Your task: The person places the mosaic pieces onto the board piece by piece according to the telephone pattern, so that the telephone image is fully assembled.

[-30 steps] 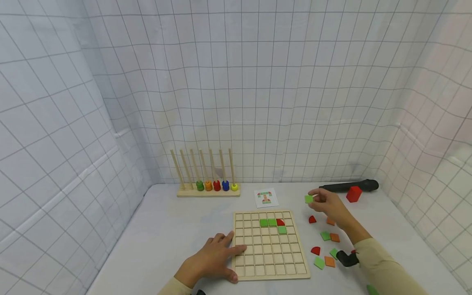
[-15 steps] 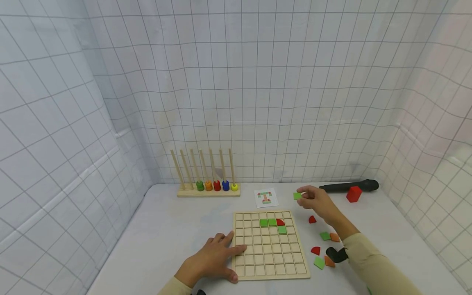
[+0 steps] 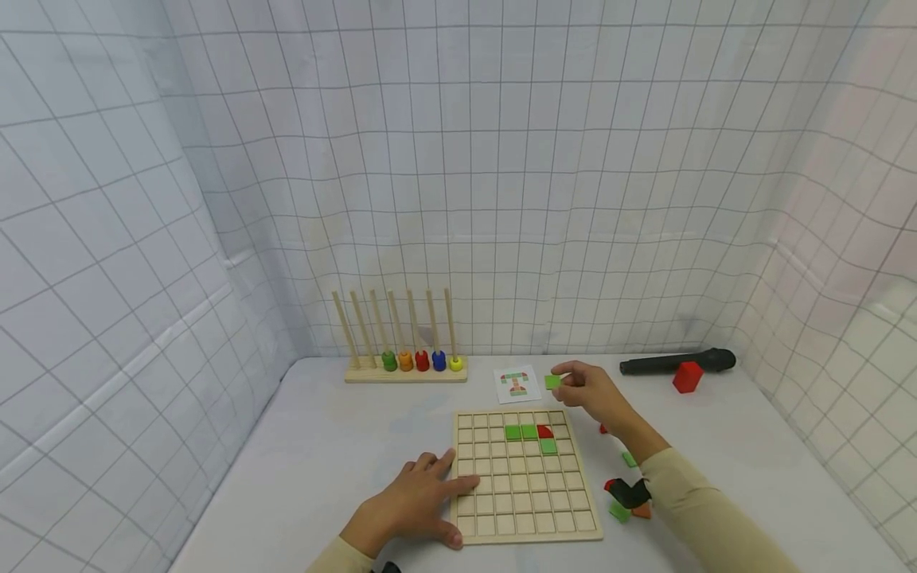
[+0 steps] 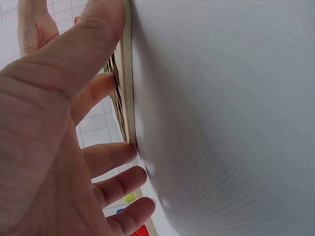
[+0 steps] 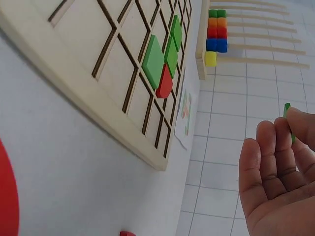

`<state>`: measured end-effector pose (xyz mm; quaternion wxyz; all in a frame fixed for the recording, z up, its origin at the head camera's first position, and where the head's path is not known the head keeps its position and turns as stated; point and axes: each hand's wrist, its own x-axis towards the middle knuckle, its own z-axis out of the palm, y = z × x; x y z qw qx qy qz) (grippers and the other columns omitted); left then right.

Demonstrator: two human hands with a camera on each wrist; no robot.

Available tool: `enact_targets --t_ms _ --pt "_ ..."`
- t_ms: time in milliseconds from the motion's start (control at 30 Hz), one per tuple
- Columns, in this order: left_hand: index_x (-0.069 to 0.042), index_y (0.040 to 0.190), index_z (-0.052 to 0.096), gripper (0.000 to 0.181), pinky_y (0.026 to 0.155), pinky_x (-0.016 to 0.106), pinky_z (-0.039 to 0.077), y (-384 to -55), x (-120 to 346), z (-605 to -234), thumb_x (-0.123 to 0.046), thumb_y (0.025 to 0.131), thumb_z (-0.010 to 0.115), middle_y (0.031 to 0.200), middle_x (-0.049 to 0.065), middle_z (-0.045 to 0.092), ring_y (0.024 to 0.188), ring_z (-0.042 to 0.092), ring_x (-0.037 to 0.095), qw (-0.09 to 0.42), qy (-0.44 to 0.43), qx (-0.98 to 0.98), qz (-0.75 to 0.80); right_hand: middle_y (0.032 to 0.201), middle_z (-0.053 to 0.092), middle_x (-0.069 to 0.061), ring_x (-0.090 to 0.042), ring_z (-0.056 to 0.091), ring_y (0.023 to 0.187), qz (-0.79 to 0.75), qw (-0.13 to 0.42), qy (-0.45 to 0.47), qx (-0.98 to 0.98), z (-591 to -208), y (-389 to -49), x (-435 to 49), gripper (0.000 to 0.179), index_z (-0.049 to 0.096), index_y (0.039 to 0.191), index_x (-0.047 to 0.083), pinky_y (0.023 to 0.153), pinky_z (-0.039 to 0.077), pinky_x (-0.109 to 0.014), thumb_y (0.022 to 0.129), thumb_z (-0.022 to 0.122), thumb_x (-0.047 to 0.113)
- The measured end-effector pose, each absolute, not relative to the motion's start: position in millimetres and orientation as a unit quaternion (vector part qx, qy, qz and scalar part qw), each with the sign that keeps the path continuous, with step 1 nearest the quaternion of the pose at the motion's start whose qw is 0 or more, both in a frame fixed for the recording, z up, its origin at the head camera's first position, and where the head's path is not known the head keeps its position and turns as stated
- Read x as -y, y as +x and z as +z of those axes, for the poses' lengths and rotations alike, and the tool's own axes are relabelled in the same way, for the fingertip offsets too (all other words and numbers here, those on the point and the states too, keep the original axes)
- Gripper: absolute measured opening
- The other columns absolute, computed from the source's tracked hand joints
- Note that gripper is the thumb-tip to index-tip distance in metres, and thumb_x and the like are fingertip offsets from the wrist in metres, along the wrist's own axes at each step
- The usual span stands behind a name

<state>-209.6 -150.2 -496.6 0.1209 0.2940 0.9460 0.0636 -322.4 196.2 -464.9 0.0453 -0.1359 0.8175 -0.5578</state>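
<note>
My right hand (image 3: 591,391) pinches a green square tile (image 3: 552,382) between thumb and fingertips, raised above the table just right of the pattern card (image 3: 528,394). In the right wrist view the tile (image 5: 287,109) shows edge-on by the thumb. A wooden grid board (image 3: 521,484) lies below, with several green squares (image 3: 548,446) and one red quarter-circle piece (image 3: 544,431) in its upper cells. At the board's left side rests my left hand (image 3: 415,497), its fingers spread and index finger over the edge. In the left wrist view the thumb (image 4: 93,29) lies along the board's rim (image 4: 127,73).
Under my right forearm lie loose tiles, among them a green one (image 3: 619,512) and an orange one (image 3: 641,510), partly hidden. A peg rack with coloured beads (image 3: 405,374) stands at the back left. Back right are a black microphone (image 3: 666,364) and a red block (image 3: 688,377).
My right hand has carried the green tile leftward, from above the loose pieces to beside the pattern card. The left hand and board have stayed put.
</note>
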Motion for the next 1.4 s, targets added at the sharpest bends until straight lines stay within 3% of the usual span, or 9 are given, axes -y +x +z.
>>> enact_targets --t_ms 267,433,733,1000,1200,1400 --pt "-0.047 0.149 0.048 0.088 0.104 0.06 0.04 -210 150 -496 -0.069 0.07 0.076 0.162 0.017 0.036 0.133 0.044 0.036 0.126 0.29 -0.946 0.067 0.094 0.061 -0.009 -0.049 0.061 0.098 -0.594 0.068 -0.151 -0.788 -470 -324 -175 0.045 0.058 0.134 -0.004 0.089 0.055 -0.055 0.093 0.072 0.01" --pt "-0.048 0.149 0.048 0.088 0.103 0.06 0.039 -211 150 -496 -0.069 0.069 0.076 0.162 0.017 0.036 0.133 0.044 0.036 0.129 0.287 -0.947 0.067 0.095 0.063 -0.01 -0.049 0.062 0.097 -0.598 0.08 -0.154 -0.782 -475 -323 -161 0.045 0.057 0.135 -0.001 0.088 0.055 -0.056 0.093 0.072 0.01" --pt "-0.048 0.149 0.048 0.088 0.102 0.059 0.04 -211 151 -498 -0.07 0.069 0.077 0.162 0.017 0.036 0.132 0.045 0.035 0.128 0.286 -0.947 0.069 0.096 0.066 -0.011 -0.033 0.067 0.088 -0.593 0.109 -0.131 -0.787 -488 -317 -133 0.04 0.06 0.13 -0.001 0.081 0.057 -0.043 0.092 0.07 0.008" --pt "-0.046 0.149 0.049 0.088 0.101 0.061 0.041 -209 150 -496 -0.07 0.069 0.076 0.161 0.018 0.037 0.131 0.045 0.036 0.121 0.294 -0.945 0.071 0.089 0.066 -0.012 -0.017 0.059 0.066 -0.581 0.134 -0.136 -0.791 -494 -312 -115 0.037 0.06 0.125 -0.007 0.062 0.05 -0.032 0.091 0.07 0.004" --pt "-0.046 0.149 0.049 0.088 0.099 0.06 0.042 -208 150 -496 -0.071 0.069 0.074 0.16 0.018 0.038 0.13 0.046 0.035 0.11 0.299 -0.946 0.064 0.083 0.062 -0.008 -0.013 0.053 0.056 -0.544 0.153 -0.143 -0.813 -497 -309 -108 0.028 0.064 0.116 -0.001 0.053 0.046 -0.028 0.089 0.07 0.002" --pt "-0.046 0.148 0.05 0.088 0.098 0.059 0.042 -209 151 -498 -0.071 0.068 0.075 0.159 0.018 0.039 0.128 0.047 0.034 0.105 0.299 -0.946 0.064 0.083 0.061 -0.003 -0.015 0.053 0.066 -0.424 0.113 -0.161 -0.884 -503 -308 -98 0.024 0.07 0.107 0.008 0.057 0.045 -0.03 0.084 0.076 0.007"
